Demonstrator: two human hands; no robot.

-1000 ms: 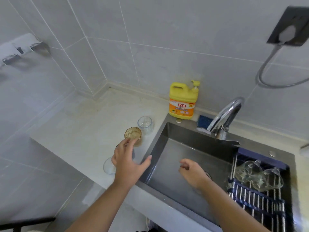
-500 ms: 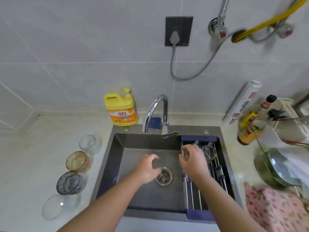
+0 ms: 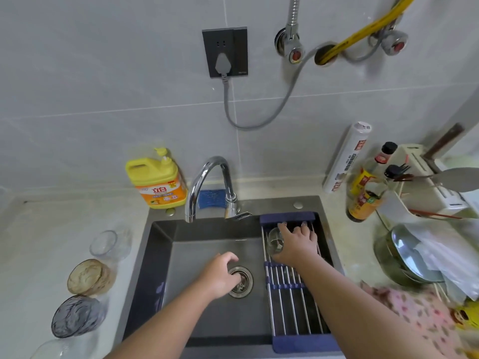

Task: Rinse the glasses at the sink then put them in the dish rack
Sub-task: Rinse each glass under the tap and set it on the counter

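On the counter left of the sink stand several glasses: a clear glass (image 3: pixel 106 246), an amber glass (image 3: pixel 89 277), a grey glass (image 3: pixel 76 316) and another clear glass (image 3: pixel 51 349) at the bottom edge. My right hand (image 3: pixel 295 244) lies over the far end of the dish rack (image 3: pixel 290 307), which spans the sink's right side. It grips a rinsed clear glass (image 3: pixel 274 243) resting on the bars. Further glasses under the hand are mostly hidden. My left hand (image 3: pixel 223 275) hovers over the drain (image 3: pixel 242 282), loosely curled and empty.
The chrome faucet (image 3: pixel 207 177) arches over the dark sink (image 3: pixel 155 268), with no water visible. A yellow detergent bottle (image 3: pixel 156 180) and a blue sponge (image 3: pixel 211 199) sit behind it. Sauce bottles (image 3: pixel 365 195), a pot with a lid (image 3: pixel 407 255) and a pink cloth (image 3: pixel 414 314) crowd the right counter.
The view swung right from the counter to the sink. My left hand left the counter glasses and moved over the drain. My right hand reached farther back onto the rack.
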